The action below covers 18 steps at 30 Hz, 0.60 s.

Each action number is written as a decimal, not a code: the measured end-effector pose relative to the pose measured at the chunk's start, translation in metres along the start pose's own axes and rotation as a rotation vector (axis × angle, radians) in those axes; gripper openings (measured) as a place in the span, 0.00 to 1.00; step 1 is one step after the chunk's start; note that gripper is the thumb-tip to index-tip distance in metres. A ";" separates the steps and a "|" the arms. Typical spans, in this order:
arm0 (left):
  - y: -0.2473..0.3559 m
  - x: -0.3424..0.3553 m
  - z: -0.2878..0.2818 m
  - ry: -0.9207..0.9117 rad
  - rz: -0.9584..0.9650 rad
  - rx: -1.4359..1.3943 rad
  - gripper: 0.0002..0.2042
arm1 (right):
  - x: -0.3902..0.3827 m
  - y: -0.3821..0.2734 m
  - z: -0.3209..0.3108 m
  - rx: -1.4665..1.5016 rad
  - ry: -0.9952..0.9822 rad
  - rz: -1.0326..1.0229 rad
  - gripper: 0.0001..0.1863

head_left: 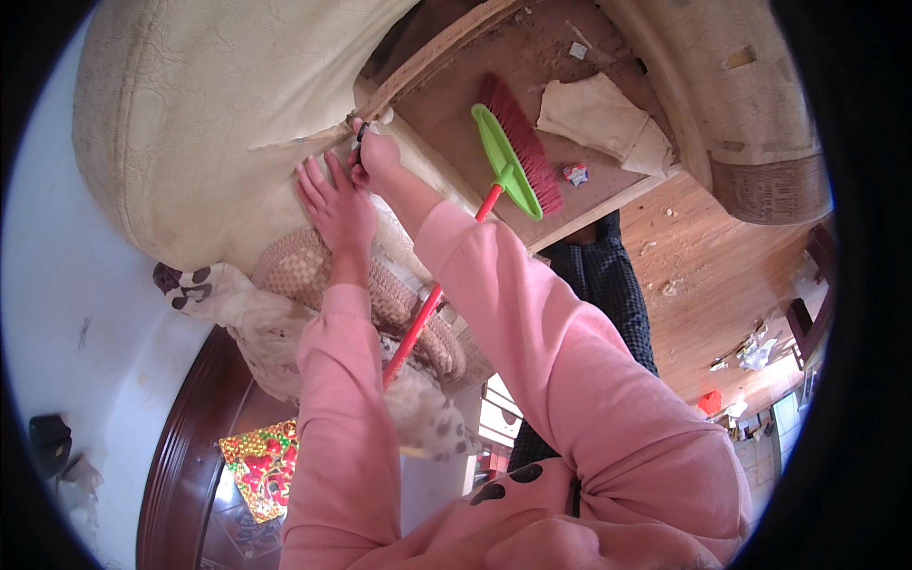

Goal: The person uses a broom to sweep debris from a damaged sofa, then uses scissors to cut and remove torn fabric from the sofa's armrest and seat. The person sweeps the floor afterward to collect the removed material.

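My right hand [380,157] is closed around a black-handled tool [361,134]; its working end is hidden, so its exact kind cannot be told. That hand is at a torn edge of cream leather-like upholstery [209,104], beside the end of a bare wooden strip [432,57]. My left hand [337,209] lies flat with spread fingers on the upholstery, just below and left of the right hand. A broom with a green head [503,157], dark red bristles and a red handle [418,328] lies right of my hands, its handle passing beneath my right arm.
A cut cream scrap [603,123] lies on the brown board [456,142] of the opened seat. A padded armrest [760,114] stands at the right. Patterned fabric [294,271] is under my left wrist. Debris [673,287] dots the wooden floor [693,247]. Someone's dark-trousered leg [603,275] shows nearby.
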<state>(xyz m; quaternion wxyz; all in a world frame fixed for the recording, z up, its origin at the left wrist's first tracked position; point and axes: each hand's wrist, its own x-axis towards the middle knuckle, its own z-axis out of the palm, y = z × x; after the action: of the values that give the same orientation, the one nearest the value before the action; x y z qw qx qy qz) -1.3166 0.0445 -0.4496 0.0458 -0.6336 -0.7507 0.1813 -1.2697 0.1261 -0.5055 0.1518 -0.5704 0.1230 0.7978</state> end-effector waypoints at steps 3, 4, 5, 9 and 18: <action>0.000 -0.001 -0.001 -0.035 -0.005 0.007 0.28 | 0.002 0.000 0.000 -0.093 0.009 -0.059 0.25; 0.000 -0.001 -0.001 -0.043 -0.008 0.007 0.28 | 0.003 -0.002 -0.002 -0.051 0.005 -0.042 0.26; 0.001 0.001 -0.002 -0.043 -0.009 0.004 0.28 | 0.005 -0.004 -0.007 -0.011 -0.005 -0.002 0.26; 0.002 0.003 -0.005 -0.046 -0.008 -0.009 0.28 | 0.004 -0.003 -0.019 -0.019 -0.015 0.007 0.27; 0.003 0.001 -0.011 -0.027 0.007 -0.018 0.28 | 0.005 -0.003 -0.079 -0.122 0.035 -0.009 0.29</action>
<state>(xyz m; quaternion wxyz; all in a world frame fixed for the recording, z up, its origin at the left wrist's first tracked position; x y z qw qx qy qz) -1.3113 0.0482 -0.4407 0.0294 -0.6341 -0.7507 0.1832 -1.2015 0.1001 -0.5350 0.1182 -0.5931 0.0745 0.7929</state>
